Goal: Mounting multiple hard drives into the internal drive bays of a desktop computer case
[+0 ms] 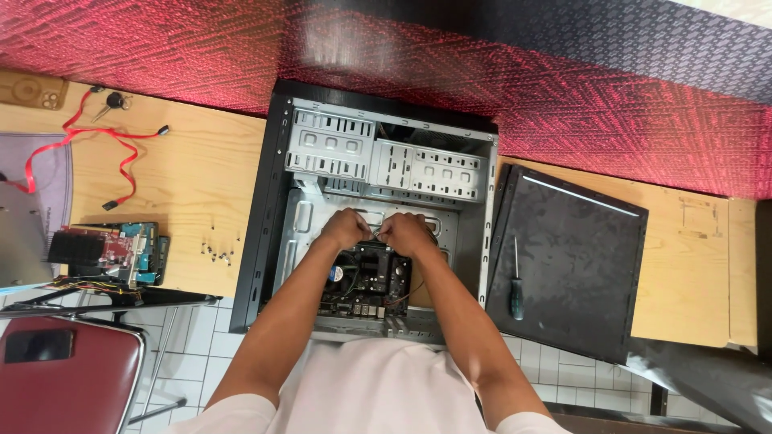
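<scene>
hands [378, 231] | close together over motherboard [366, 277] | perforated steel case [386, 165]

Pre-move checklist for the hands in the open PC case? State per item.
1. Both hands inside case: left hand and right hand close together above the motherboard: ok.
2. What each grip holds, thin wires or nothing: cannot tell.
3. Side panel off, lying right of case: ok.
4. Screwdriver within reach, resting on the panel: ok.
5. Loose screws gathered on the table, left of case: ok.
6. Power disconnected: cannot tell.
</scene>
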